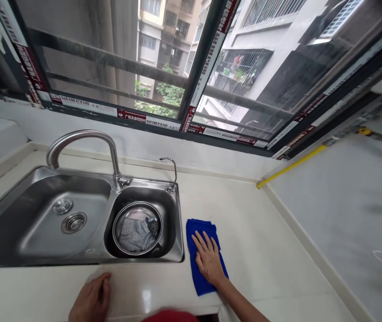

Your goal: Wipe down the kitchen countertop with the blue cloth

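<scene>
My right hand (207,259) lies flat on a folded blue cloth (202,286), fingers spread, pressing it against the pale countertop (244,223) just right of the sink. At the counter's front edge, below the sink, rests my left hand (92,297). Its fingers are curled in and nothing shows in them. The steel double sink (180,232) has a large basin on the left and a smaller one on the right. In the smaller basin sits a round metal strainer basket (137,228) with greyish, crumpled-looking contents that I cannot make out.
A curved steel faucet (90,133) rises behind the basins, with a thin small tap (174,172) at the right corner. Dark window frames (187,116) run along the back. A yellow pipe (291,165) follows the right wall. Two drain parts lie in the large basin (43,232).
</scene>
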Action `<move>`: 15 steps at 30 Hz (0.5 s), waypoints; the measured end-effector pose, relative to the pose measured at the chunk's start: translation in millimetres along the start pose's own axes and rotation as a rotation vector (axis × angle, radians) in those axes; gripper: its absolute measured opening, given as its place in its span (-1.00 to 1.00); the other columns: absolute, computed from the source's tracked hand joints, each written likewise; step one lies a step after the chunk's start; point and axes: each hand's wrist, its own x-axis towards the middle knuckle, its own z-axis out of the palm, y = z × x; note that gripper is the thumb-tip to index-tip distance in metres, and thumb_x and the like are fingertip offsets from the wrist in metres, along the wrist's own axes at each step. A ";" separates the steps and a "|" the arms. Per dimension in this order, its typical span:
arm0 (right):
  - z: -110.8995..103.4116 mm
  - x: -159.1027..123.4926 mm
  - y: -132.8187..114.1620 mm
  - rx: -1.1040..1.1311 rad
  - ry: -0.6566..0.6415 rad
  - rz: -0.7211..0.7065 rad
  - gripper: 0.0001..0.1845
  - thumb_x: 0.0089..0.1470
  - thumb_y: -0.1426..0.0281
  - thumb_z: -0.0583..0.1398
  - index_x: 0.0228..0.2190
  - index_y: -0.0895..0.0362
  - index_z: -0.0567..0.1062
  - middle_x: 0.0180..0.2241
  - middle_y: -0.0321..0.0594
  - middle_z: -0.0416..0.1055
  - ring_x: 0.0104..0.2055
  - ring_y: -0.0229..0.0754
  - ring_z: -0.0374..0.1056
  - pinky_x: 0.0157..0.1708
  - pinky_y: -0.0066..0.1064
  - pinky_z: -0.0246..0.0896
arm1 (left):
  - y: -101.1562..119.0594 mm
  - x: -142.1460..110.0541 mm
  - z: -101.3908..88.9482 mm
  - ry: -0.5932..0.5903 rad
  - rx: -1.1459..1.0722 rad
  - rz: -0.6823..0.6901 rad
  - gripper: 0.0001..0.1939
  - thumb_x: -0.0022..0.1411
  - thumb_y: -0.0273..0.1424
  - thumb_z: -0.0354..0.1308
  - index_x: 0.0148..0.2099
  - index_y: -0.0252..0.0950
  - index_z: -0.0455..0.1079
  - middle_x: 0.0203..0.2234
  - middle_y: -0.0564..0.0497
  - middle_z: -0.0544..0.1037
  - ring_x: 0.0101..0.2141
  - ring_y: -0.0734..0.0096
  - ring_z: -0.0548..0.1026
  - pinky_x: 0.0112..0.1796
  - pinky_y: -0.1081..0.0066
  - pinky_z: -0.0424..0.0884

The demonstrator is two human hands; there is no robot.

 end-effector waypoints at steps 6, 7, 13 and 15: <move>-0.7 -43.1 -18.4 -0.025 -0.015 0.035 -0.15 0.15 0.47 -0.02 0.39 -0.13 -0.19 0.41 -0.41 -0.05 0.46 0.03 -0.14 0.33 0.07 -0.01 | 2.7 -2.3 -0.6 -0.019 -0.039 -0.026 -0.74 0.37 -0.29 0.01 -0.03 -0.24 0.45 -0.29 0.06 0.65 -0.32 0.43 0.57 -0.17 0.42 0.43; -0.5 -46.3 -20.1 -0.024 -0.016 0.039 -0.14 0.14 0.47 -0.02 0.39 -0.14 -0.20 0.41 -0.41 -0.05 0.45 0.03 -0.14 0.33 0.08 0.00 | 1.5 -4.3 0.5 -0.022 -0.030 -0.031 -0.74 0.37 -0.28 0.02 -0.02 -0.23 0.44 -0.28 0.07 0.66 -0.32 0.43 0.57 -0.17 0.42 0.43; 1.0 -36.2 -21.4 -0.023 -0.024 0.057 -0.08 0.08 0.46 0.01 0.39 -0.16 -0.22 0.41 -0.40 -0.05 0.44 0.07 -0.10 0.32 0.12 0.01 | -3.2 -12.4 4.4 -0.049 0.006 -0.021 -0.73 0.36 -0.26 0.03 0.01 -0.18 0.46 -0.28 0.09 0.66 -0.32 0.43 0.57 -0.21 0.43 0.42; 2.0 -22.8 -19.5 -0.024 -0.035 0.060 -0.09 0.09 0.46 -0.01 0.39 -0.15 -0.22 0.41 -0.37 -0.06 0.45 0.08 -0.10 0.32 0.13 -0.01 | -1.4 -11.6 3.3 -0.060 -0.008 -0.030 -0.71 0.37 -0.24 0.00 0.01 -0.18 0.45 -0.29 0.08 0.66 -0.31 0.41 0.58 -0.19 0.41 0.42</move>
